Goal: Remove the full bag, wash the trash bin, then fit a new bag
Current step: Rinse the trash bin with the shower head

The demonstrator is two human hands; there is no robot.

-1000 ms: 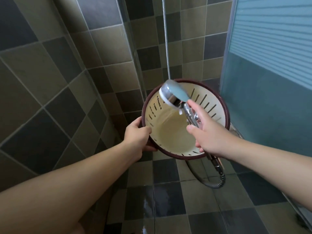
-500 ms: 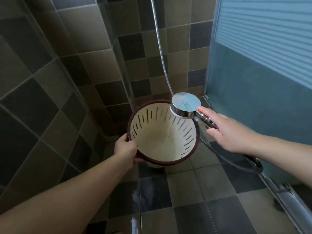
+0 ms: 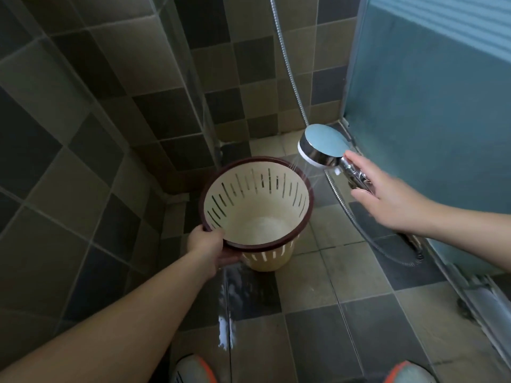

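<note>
The trash bin (image 3: 257, 208) has been lowered towards the wet floor (image 3: 345, 313), its near rim pinched by the left hand (image 3: 207, 244). The shower head (image 3: 323, 146) has been drawn off to its right, handle gripped by right hand (image 3: 387, 194) fingers (image 3: 356, 158); rinsing appears nearly done.

bins: one trash bin (image 3: 257, 205) | shower heads: one shower head (image 3: 322, 147) right of the bin | hoses: one hose (image 3: 287, 67) behind bin | hands: two, left hand (image 3: 206, 248), right hand (image 3: 387, 194) | shoes: two, shoe (image 3: 192, 369), second shoe (image 3: 407, 371)
</note>
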